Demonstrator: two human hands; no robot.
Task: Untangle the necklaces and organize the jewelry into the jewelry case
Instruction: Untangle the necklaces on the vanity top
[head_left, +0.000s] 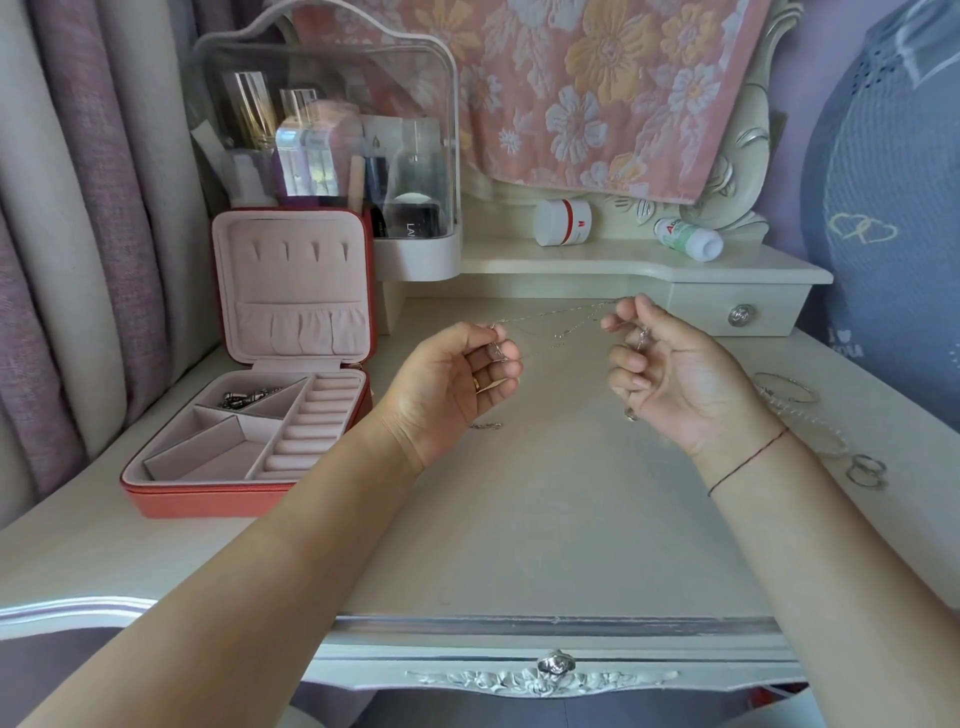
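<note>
Thin silver necklace chains (558, 323) stretch in the air between my two hands above the white dressing table (545, 545). My left hand (457, 387) pinches one end with fingers curled, palm up. My right hand (670, 374) pinches the other end, and a small pendant hangs by its fingers. The red jewelry case (156, 493) lies open at the left, its pink lid upright; a few silver pieces (244, 397) sit in its back compartment. A short chain piece (487, 426) lies on the table under my left hand.
Silver bangles (784, 389), a clear beaded bracelet (818, 428) and rings (866, 470) lie at the table's right edge. A clear cosmetics organizer (327, 156) stands behind the case. A white jar (563, 222) and a bottle (688, 239) rest on the back shelf.
</note>
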